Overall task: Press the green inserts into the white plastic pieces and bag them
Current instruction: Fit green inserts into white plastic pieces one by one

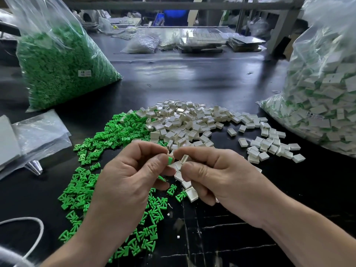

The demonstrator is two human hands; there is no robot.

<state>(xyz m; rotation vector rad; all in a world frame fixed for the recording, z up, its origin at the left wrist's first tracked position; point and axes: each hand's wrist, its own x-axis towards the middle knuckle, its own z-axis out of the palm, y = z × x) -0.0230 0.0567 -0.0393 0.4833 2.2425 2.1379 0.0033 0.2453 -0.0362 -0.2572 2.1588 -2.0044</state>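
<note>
My left hand (pixel 131 170) pinches a small green insert (pixel 170 160) between thumb and fingers. My right hand (pixel 213 174) pinches a white plastic piece (pixel 184 158) right beside it, and more white pieces (pixel 190 191) sit in its curled lower fingers. The insert and the piece nearly touch. Loose green inserts (pixel 92 182) lie in a heap at the left and under my left wrist. A pile of loose white pieces (pixel 192 122) lies just beyond my hands.
A big clear bag of green inserts (pixel 57 64) stands at the far left. A big clear bag of assembled white-and-green pieces (pixel 323 97) stands at the right. Flat empty plastic bags (pixel 38 135) lie left. A white cable (pixel 36 230) curls at the bottom left.
</note>
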